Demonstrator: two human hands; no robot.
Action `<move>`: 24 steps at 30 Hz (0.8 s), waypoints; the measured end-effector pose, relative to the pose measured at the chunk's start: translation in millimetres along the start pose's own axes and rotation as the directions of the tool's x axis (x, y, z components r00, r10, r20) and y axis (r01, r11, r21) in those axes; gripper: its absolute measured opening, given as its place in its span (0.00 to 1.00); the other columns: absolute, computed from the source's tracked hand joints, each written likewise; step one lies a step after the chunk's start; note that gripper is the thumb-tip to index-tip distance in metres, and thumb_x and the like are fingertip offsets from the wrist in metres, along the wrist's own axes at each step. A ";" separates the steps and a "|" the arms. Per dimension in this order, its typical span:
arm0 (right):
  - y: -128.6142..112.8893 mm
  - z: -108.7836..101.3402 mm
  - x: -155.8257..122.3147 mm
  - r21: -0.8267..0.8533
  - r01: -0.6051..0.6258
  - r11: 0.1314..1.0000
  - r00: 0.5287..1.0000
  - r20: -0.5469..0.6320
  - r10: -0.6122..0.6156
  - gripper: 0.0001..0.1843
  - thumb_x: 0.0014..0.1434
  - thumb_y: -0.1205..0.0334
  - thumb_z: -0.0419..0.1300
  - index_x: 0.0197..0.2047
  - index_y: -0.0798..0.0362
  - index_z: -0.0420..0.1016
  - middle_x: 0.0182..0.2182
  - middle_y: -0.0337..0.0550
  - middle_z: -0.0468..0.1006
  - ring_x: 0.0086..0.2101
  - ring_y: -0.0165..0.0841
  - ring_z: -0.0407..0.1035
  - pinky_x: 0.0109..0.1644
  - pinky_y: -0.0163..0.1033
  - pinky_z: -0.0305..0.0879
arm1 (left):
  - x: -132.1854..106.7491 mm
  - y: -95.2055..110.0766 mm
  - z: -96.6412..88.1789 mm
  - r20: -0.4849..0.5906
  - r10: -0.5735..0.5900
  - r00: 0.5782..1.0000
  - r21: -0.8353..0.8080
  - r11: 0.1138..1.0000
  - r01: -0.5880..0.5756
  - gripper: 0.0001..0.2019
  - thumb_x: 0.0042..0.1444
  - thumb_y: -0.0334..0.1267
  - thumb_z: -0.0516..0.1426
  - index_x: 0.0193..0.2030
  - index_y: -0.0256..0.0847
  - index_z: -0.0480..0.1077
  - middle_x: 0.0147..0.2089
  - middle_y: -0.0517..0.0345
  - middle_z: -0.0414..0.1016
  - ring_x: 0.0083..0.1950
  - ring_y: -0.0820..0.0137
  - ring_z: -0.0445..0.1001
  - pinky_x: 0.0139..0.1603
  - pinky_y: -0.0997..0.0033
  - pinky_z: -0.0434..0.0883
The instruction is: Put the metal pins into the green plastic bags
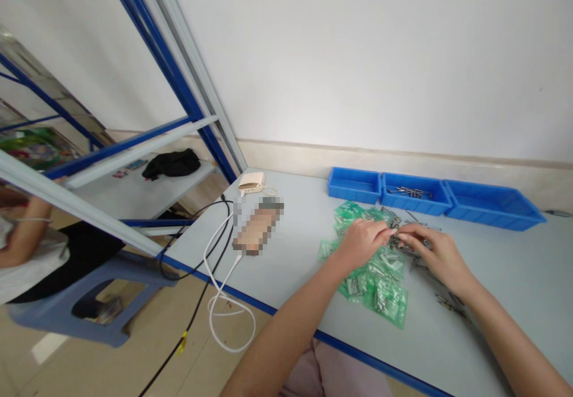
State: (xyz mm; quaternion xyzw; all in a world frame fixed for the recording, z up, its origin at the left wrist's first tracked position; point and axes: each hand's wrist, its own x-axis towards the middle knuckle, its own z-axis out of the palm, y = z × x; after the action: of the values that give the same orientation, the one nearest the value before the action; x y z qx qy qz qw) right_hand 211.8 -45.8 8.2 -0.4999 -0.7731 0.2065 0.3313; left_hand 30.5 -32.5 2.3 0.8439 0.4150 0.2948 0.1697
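My left hand (367,237) is closed, its fingertips pinched close to those of my right hand (436,255), just above a heap of small metal parts. Thumb and finger of the right hand are also drawn together. What either hand grips is too small to make out. Green clear plastic bags (388,301) with metal pieces inside lie under and around my left hand. Loose long, thin metal parts (414,264) are scattered beneath the right hand, and a few more (447,305) lie nearer the front. The hands partly cover the heap.
Three blue bins stand along the wall: a left bin (354,195), a middle bin (415,204) holding metal parts, and a right bin (495,213). A blurred phone-like object (258,228), a cream power bank (251,182) and cables occupy the table's left. Another person (31,242) sits at far left.
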 end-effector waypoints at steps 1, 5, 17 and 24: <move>-1.5 -0.7 0.4 0.002 -0.004 1.000 1.000 0.008 0.004 0.22 0.60 0.43 0.48 0.30 0.50 0.73 0.27 0.41 0.78 0.27 0.35 0.70 0.34 0.38 0.66 | 0.1 0.1 0.3 -0.003 -0.006 1.000 -0.022 1.000 0.006 0.11 0.65 0.41 0.49 0.35 0.40 0.68 0.28 0.63 0.74 0.35 0.73 0.73 0.42 0.73 0.64; -3.7 -1.7 1.1 0.005 -0.041 0.999 0.999 0.021 0.041 0.25 0.60 0.43 0.46 0.23 0.50 0.70 0.23 0.41 0.76 0.25 0.34 0.68 0.32 0.37 0.65 | 0.4 0.5 1.8 -0.013 -0.009 1.000 -0.020 1.000 0.009 0.08 0.63 0.41 0.52 0.37 0.41 0.68 0.29 0.64 0.74 0.35 0.73 0.73 0.42 0.74 0.64; 7.4 4.8 -4.0 -0.085 -0.046 0.995 0.999 0.010 0.047 0.21 0.58 0.43 0.52 0.39 0.47 0.78 0.33 0.42 0.81 0.31 0.39 0.74 0.36 0.41 0.66 | -1.4 0.4 2.6 -0.049 -0.010 0.999 0.154 0.988 0.017 0.13 0.65 0.41 0.48 0.34 0.39 0.67 0.30 0.61 0.74 0.35 0.71 0.72 0.42 0.71 0.63; 6.6 2.3 -0.6 0.048 -0.071 0.996 0.988 0.140 0.064 0.23 0.63 0.45 0.45 0.30 0.50 0.73 0.27 0.40 0.78 0.27 0.34 0.71 0.34 0.38 0.65 | 0.3 0.9 3.1 -0.023 0.024 0.999 0.165 0.986 -0.020 0.11 0.65 0.39 0.49 0.35 0.39 0.68 0.29 0.62 0.74 0.34 0.71 0.72 0.39 0.72 0.63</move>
State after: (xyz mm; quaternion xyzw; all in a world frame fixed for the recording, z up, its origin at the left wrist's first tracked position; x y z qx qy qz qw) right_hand 214.5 -43.6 2.2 -0.5011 -0.7713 0.2722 0.2826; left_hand 33.2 -32.9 0.5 0.8557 0.4308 0.2718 0.0911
